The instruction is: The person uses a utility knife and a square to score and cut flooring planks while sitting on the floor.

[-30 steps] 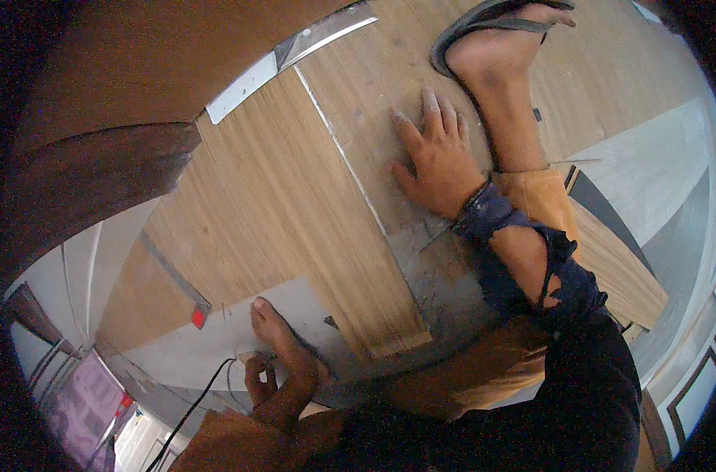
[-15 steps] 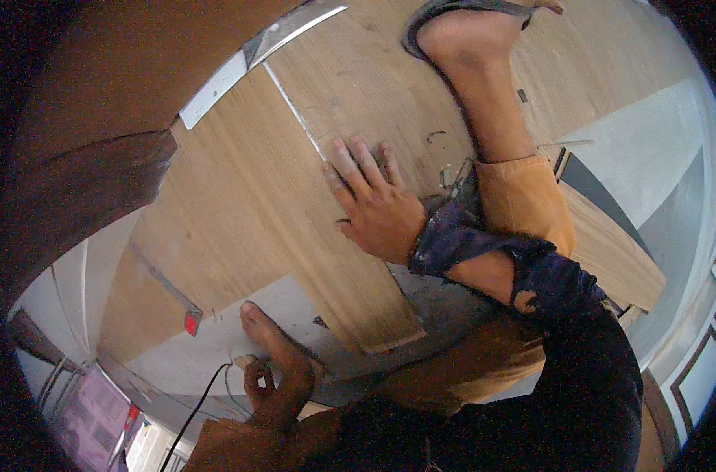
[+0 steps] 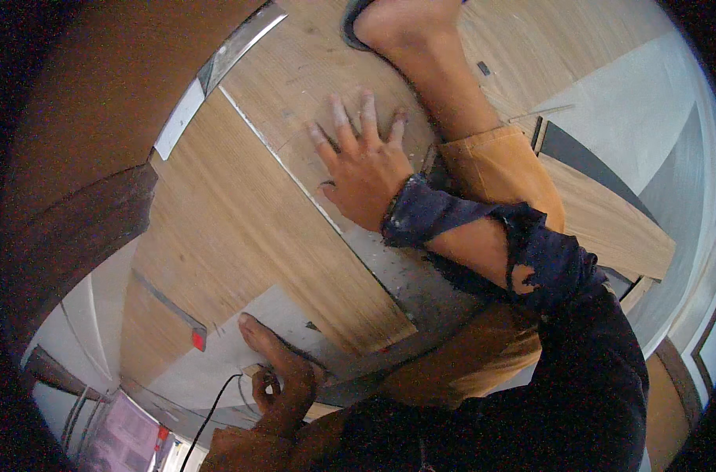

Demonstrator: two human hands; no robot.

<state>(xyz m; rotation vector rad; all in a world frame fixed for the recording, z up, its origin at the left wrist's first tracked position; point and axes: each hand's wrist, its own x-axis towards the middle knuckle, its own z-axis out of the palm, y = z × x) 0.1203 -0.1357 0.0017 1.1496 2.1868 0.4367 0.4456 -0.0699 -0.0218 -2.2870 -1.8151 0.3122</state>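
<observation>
My right hand (image 3: 366, 169), its fingertips pale with dust, lies spread palm down on a wood-grain board (image 3: 295, 86) just beyond a narrow pale gap. A torn dark sleeve (image 3: 452, 224) covers part of that forearm. On the near side of the gap runs a long wood-grain floor plank (image 3: 271, 204), its cut end close to my knee. My left hand (image 3: 267, 387) is low in the view beside my left foot, its fingers curled into a ring. Whatever those fingers hold is too dark and small to make out.
My sandalled right foot (image 3: 405, 27) rests on the boards at the top. Loose plank pieces (image 3: 610, 216) lie right of my leg. A grey strip with a red end (image 3: 198, 338) and a black cable (image 3: 212, 417) are at lower left. A brown surface (image 3: 138, 71) borders the floor.
My right hand has shifted off the gap onto the far board, fingers spread wider, and more of the gap now shows. The whole view has tilted a little. My left hand stays curled.
</observation>
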